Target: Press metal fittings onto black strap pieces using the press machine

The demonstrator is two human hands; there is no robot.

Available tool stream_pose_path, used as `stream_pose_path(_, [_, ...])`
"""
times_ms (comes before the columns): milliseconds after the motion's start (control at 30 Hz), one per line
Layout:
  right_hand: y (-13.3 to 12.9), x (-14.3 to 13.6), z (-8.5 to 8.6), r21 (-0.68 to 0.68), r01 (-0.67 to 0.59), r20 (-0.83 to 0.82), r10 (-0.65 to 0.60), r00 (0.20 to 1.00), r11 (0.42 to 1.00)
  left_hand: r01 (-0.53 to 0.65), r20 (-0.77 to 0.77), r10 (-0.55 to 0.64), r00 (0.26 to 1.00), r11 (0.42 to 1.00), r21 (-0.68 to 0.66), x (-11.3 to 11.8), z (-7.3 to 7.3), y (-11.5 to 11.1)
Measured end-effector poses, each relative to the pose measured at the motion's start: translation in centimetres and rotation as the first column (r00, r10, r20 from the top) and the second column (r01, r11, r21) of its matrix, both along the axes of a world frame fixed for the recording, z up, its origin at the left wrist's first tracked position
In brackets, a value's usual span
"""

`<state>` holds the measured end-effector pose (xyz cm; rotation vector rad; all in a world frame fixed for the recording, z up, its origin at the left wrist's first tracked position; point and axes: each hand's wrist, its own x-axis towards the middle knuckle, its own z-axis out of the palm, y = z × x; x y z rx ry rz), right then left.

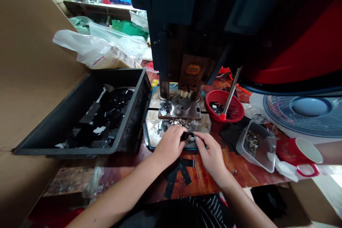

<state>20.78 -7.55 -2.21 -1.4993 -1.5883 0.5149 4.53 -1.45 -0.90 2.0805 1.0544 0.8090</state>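
My left hand (171, 142) is closed on a small black piece (185, 136) over the front of the press base (152, 128). Close by on the right, the fingers of my right hand (210, 149) pinch at the same dark part, whose far end they partly hide. Small shiny metal pieces (181, 123) lie on the base just beyond my hands, below a round steel die (181, 105). Flat black strips (184, 172) rest on the red-brown table between my forearms.
A black bin (128, 128) of dark pieces stands left. On the right are a red basket (235, 108) with a metal rod, a clear tub (243, 142) of small metal parts, and a red mug (288, 149). The dark press head (173, 17) hangs above.
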Motion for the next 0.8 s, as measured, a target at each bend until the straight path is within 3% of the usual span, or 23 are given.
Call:
stream_pose_path(67, [-0.4,-1.1,0.4,-0.03,-0.004,-0.079,0.002,0.997,1.0,-0.106,0.295,0.199,0.935,0.948,-0.302,0.6,0.6,-0.3])
stream_pose_path(100, [-0.5,-1.7,0.6,-0.044,-0.014,-0.11,0.009,0.994,0.999,-0.079,0.424,0.307,0.852,0.876,-0.476,0.9,0.9,-0.5])
stream_pose_path(167, [-0.8,-2.9,0.8,-0.058,-0.037,-0.167,0.027,0.986,0.998,0.13,0.585,0.48,0.654,0.69,-0.712,1.4,1.5,-0.9])
stream_pose_path(233, [-1.0,-3.9,0.8,-0.069,-0.043,-0.226,0.027,0.974,0.997,0.337,0.635,0.582,0.508,0.545,-0.768,1.8,1.8,-1.2])
stream_pose_path(300, [-1.0,-4.5,0.6,-0.109,-0.033,-0.297,-0.001,0.955,0.993,0.41,0.639,0.634,0.436,0.492,-0.768,1.9,1.9,-1.5])
stream_pose_path(367, [-0.8,-4.9,0.5,-0.175,-0.032,-0.388,-0.04,0.921,0.984,0.388,0.636,0.658,0.402,0.507,-0.77,1.9,1.7,-1.7])
stream_pose_path(433, [-0.6,-5.1,0.5,-0.244,-0.075,-0.501,-0.059,0.864,0.967,0.291,0.643,0.646,0.411,0.576,-0.764,1.9,1.3,-1.9])
stream_pose_path(533, [-0.2,-5.2,1.0,-0.299,-0.21,-0.63,-0.027,0.776,0.931,0.049,0.651,0.519,0.554,0.761,-0.647,1.6,0.6,-2.4])
stream_pose_path(633, [0.0,-5.1,1.6,-0.316,-0.353,-0.678,0.051,0.734,0.88,-0.131,0.61,0.33,0.72,0.929,-0.347,1.1,0.2,-2.8])
stream_pose_path(700, [0.0,-4.9,1.9,-0.335,-0.457,-0.702,0.105,0.704,0.824,-0.194,0.558,0.233,0.797,0.972,-0.129,0.7,0.2,-2.9])
stream_pose_path(800, [0.3,-4.2,1.9,-0.356,-0.541,-0.69,0.175,0.702,0.762,-0.248,0.439,0.189,0.878,0.965,0.082,-0.2,0.2,-2.6])
